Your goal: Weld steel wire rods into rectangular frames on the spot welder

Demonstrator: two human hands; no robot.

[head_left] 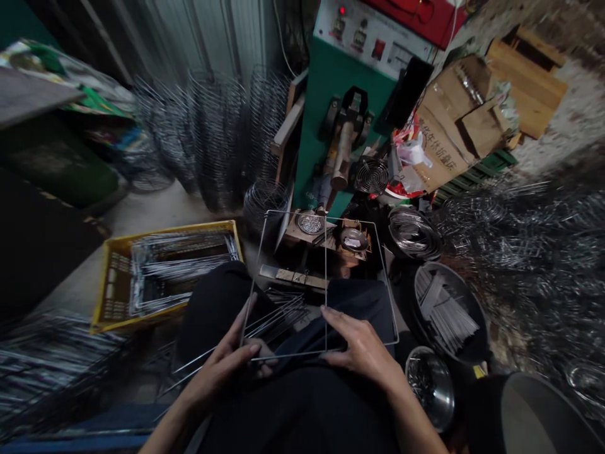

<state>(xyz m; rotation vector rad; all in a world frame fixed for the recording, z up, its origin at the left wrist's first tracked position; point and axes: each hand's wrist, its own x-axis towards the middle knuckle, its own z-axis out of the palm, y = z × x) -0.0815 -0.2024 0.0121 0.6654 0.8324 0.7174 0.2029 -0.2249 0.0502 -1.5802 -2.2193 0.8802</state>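
A thin rectangular wire frame (326,265) with a rod down its middle is held up above my lap. My left hand (234,356) closes on its near left corner, thumb over the near wire. My right hand (359,343) pinches the frame where the middle rod meets the near side, forefinger stretched along the rod. Several loose metal rods (278,315) lie over my lap beneath the frame. Beyond the frame's far side is a green machine (309,120) with a round metal bar (343,154) jutting from its front. A small dish of metal bits (311,222) sits below it.
To the left, a yellow crate (111,284) holds bent wire pieces. Wire coils (220,139) stand behind it. On the right are a black basin (482,315) of flat strips, a steel bowl (442,378), cardboard boxes (447,142) and heaped wire parts (534,252).
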